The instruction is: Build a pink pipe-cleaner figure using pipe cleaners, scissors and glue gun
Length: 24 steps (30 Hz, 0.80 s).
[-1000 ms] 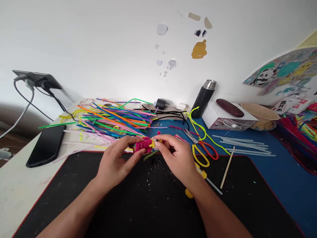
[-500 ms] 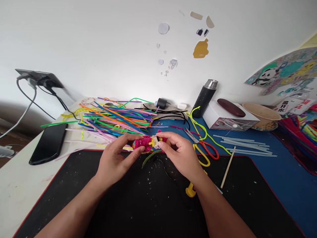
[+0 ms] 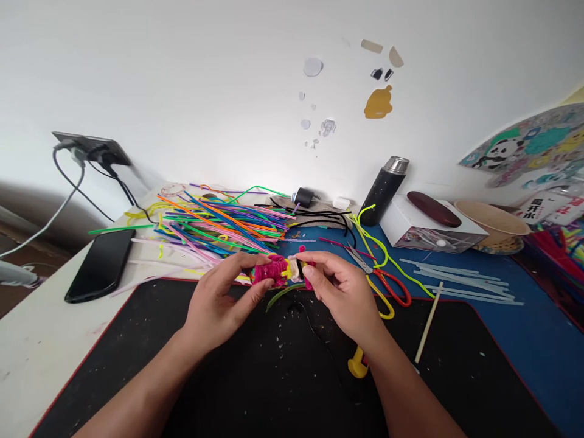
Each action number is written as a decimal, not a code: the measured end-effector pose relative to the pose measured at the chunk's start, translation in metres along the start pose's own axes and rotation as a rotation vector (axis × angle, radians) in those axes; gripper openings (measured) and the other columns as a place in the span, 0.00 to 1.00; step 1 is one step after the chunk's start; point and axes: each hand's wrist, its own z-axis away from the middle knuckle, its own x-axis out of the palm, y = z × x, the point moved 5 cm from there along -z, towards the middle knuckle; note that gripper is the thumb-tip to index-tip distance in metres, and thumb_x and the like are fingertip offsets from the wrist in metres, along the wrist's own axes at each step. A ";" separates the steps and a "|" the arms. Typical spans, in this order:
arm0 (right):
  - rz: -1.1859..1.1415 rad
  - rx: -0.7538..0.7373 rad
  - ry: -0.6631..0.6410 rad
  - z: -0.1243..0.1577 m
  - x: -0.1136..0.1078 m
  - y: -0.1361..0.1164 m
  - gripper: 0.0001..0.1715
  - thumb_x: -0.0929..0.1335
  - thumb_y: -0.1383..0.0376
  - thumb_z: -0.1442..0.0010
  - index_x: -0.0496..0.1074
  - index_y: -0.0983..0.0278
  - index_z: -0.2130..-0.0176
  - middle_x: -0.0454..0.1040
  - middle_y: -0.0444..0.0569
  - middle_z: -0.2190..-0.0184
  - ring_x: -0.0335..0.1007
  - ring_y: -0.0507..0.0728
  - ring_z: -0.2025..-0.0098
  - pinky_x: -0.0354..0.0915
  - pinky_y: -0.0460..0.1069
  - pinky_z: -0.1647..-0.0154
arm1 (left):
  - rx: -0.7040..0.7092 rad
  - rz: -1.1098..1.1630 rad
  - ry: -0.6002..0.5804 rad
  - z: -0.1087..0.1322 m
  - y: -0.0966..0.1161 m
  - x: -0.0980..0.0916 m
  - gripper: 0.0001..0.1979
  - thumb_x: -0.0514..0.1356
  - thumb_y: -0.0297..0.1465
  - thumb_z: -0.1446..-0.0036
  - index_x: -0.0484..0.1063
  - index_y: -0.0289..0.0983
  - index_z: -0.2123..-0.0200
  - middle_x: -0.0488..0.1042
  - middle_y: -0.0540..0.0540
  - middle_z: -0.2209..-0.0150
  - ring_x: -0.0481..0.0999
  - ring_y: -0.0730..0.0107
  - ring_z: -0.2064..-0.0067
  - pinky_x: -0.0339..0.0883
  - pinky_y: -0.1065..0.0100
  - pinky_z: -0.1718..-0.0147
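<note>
A small pipe-cleaner figure [image 3: 275,270], mostly magenta with yellow, white and black parts, is held level between both hands above the far edge of the black mat. My left hand [image 3: 223,292] pinches its magenta end between thumb and fingers. At the other end, my right hand [image 3: 340,289] grips near the white and black part, its thumb and forefinger covering some of it. Just below the figure lies a curved green pipe cleaner [image 3: 283,294]. Scissors with red and yellow handles [image 3: 393,287] lie beyond my right hand.
A heap of coloured pipe cleaners [image 3: 223,222] spreads behind my left hand. A phone [image 3: 101,266] lies at left. A dark flask [image 3: 384,190], a white box [image 3: 433,226], pale sticks [image 3: 460,281] and a wooden stick [image 3: 429,322] are at right. A yellow tool [image 3: 358,364] sits by my right forearm.
The camera view has shifted, so the scene sits slightly lower and farther right. My right fingers have moved slightly on the figure, showing more of its black part. Both hands keep their hold.
</note>
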 end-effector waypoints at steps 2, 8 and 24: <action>-0.001 0.009 0.016 0.000 -0.001 0.000 0.15 0.71 0.57 0.29 0.83 0.60 0.50 0.68 0.40 0.76 0.62 0.52 0.76 0.57 0.47 0.74 | 0.016 -0.003 0.010 0.000 0.002 -0.001 0.09 0.67 0.33 0.32 0.78 0.42 0.50 0.87 0.47 0.56 0.86 0.65 0.58 0.78 0.68 0.57; 0.017 -0.017 0.056 0.000 -0.001 0.003 0.12 0.72 0.58 0.31 0.82 0.61 0.53 0.66 0.39 0.77 0.62 0.52 0.76 0.59 0.48 0.74 | 0.077 -0.023 0.021 -0.001 0.007 -0.003 0.08 0.67 0.32 0.32 0.78 0.41 0.50 0.86 0.46 0.57 0.85 0.65 0.58 0.78 0.70 0.58; 0.115 -0.091 0.057 0.002 -0.001 -0.003 0.14 0.71 0.60 0.29 0.83 0.58 0.48 0.68 0.41 0.75 0.64 0.53 0.74 0.62 0.48 0.72 | 0.068 0.000 0.025 -0.003 0.009 -0.006 0.07 0.66 0.31 0.32 0.78 0.41 0.51 0.87 0.46 0.58 0.86 0.65 0.59 0.78 0.69 0.59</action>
